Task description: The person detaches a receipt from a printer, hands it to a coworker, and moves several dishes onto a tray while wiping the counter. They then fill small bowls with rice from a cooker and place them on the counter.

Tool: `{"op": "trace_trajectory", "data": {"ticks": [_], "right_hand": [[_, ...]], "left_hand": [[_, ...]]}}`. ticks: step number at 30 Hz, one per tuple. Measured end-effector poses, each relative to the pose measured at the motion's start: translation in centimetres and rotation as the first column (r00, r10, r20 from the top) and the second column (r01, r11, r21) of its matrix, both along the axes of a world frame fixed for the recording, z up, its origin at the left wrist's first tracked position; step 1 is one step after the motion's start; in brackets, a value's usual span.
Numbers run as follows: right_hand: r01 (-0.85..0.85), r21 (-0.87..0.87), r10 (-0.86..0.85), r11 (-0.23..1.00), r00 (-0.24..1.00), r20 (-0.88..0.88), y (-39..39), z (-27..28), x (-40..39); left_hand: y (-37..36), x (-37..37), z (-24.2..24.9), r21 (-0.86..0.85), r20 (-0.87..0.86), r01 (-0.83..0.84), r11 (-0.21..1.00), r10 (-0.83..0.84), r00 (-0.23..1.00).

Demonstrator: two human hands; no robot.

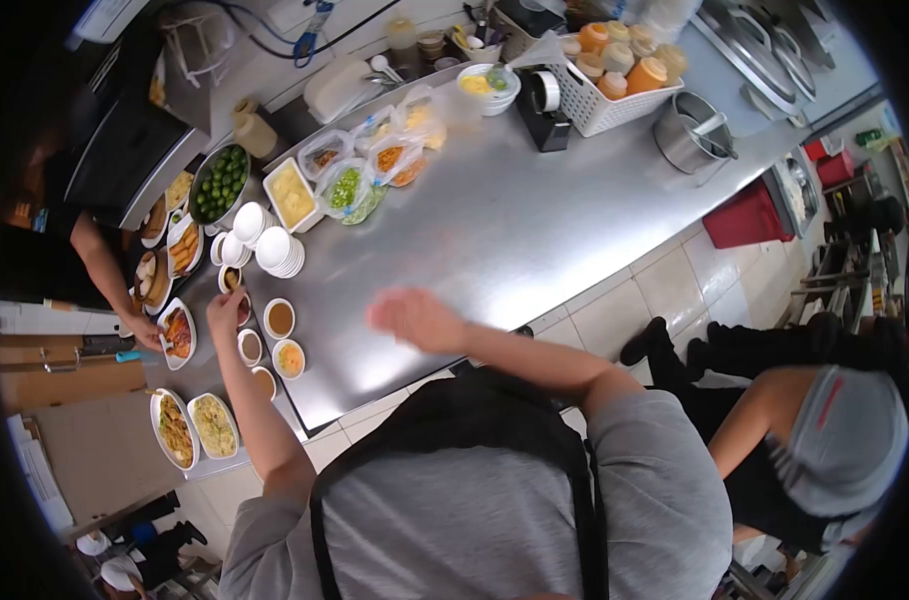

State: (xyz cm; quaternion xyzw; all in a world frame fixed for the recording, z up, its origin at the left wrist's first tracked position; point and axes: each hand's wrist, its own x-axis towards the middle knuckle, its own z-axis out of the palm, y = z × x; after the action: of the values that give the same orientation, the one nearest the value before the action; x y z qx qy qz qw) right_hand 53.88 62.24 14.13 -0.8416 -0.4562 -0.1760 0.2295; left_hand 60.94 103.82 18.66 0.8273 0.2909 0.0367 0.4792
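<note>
My left hand (227, 312) is over the small sauce cups at the counter's left, its fingers pinched at the rim of a cup (232, 279); what they grip is too small to make out. Below it are a cup of brown sauce (280, 318), a cup with orange bits (289, 359) and a darker cup (250, 347). Stacks of white cups (279, 251) stand just above. My right hand (412, 318) hovers over the bare steel counter (495, 220), blurred by motion, so its fingers are unclear.
Another person's hand (147, 332) touches a dish of glazed food (178, 334). Limes fill a bowl (222, 184). Bagged toppings (345, 187), a tape dispenser (546, 115), a bottle basket (615, 112) and a metal pot (687, 135) line the back. A person in a cap (843, 440) is at right.
</note>
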Motion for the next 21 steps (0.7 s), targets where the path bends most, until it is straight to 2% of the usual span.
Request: {"op": "trace_trajectory", "data": {"ticks": [1,2,3,4,6,7,8,9,10,11,12,13,15,16,18,19,21], "right_hand": [[-0.158,-0.021,0.156,0.987,0.986,-0.064,-0.6,0.9,-1.9],[-0.132,-0.024,0.13,0.991,0.989,-0.063,-2.2,1.6,-2.1],[-0.143,0.031,0.146,0.989,0.976,-0.163,-4.2,2.3,-2.4],[-0.146,0.09,0.165,0.985,0.952,-0.259,-6.4,2.6,-3.0],[0.17,-0.03,-0.171,0.985,0.945,-0.279,-11.4,1.0,-1.4],[0.292,-0.054,-0.296,0.955,0.928,-0.227,-14.9,2.8,-0.3],[0.485,0.0,-0.483,0.874,0.87,-0.103,-17.9,4.3,0.1],[0.611,0.021,-0.609,0.791,0.791,-0.057,-21.0,4.4,0.7],[0.768,-0.075,-0.771,0.636,0.633,-0.062,-25.0,0.6,1.4],[0.852,0.029,-0.851,0.523,0.524,-0.02,-27.7,0.8,1.2],[0.909,0.045,-0.91,0.415,0.414,0.02,-30.9,-0.8,1.7],[0.952,0.063,-0.953,0.3,0.297,0.056,-34.0,-2.7,2.3],[0.987,0.047,-0.988,0.155,0.154,0.033,-38.9,-3.3,3.4],[0.987,0.051,-0.988,0.154,0.152,0.029,-41.5,-3.7,4.1],[0.997,0.068,-0.996,0.042,0.048,-0.08,-46.8,-5.0,6.0],[0.996,0.075,-0.995,0.056,0.062,-0.083,-49.2,-5.2,6.9],[0.981,0.19,-0.992,-0.039,-0.016,-0.122,-53.6,-5.7,8.8]], "left_hand": [[1.0,-0.6,-0.3,-0.031,0.076,-0.021,0.999,0.023,0.997],[0.6,-1.1,0.4,-0.059,0.105,-0.061,0.996,0.067,0.992],[0.0,-1.4,1.9,-0.09,0.133,-0.096,0.991,0.107,0.985],[-1.3,-1.6,3.5,-0.14,0.187,-0.062,0.988,0.088,0.978],[-3.8,-1.7,6.5,-0.22,0.269,0.005,0.975,0.056,0.961],[-5.0,-1.4,7.6,-0.25,0.297,0.036,0.968,0.041,0.954],[-6.4,-1.3,8.5,-0.264,0.339,0.086,0.961,0.009,0.941],[-8.5,-1.1,9.1,-0.264,0.342,0.097,0.96,-0.001,0.94],[-10.8,-1.0,9.8,-0.25,0.347,0.115,0.961,-0.022,0.938],[-12.4,-0.7,10.2,-0.234,0.353,0.133,0.963,-0.043,0.935],[-12.6,0.1,9.2,-0.261,0.341,0.198,0.945,-0.101,0.935],[-14.8,0.3,9.2,-0.23,0.338,0.203,0.952,-0.117,0.934],[-19.7,0.5,9.4,-0.25,0.277,0.246,0.937,-0.174,0.945],[-22.9,0.3,9.6,-0.259,0.254,0.291,0.921,-0.225,0.941],[-26.7,0.6,8.4,-0.286,0.19,0.365,0.886,-0.321,0.928],[-28.6,0.6,7.7,-0.34,0.162,0.394,0.854,-0.359,0.919],[-33.2,0.1,6.8,-0.413,0.084,0.419,0.809,-0.424,0.902]]}}
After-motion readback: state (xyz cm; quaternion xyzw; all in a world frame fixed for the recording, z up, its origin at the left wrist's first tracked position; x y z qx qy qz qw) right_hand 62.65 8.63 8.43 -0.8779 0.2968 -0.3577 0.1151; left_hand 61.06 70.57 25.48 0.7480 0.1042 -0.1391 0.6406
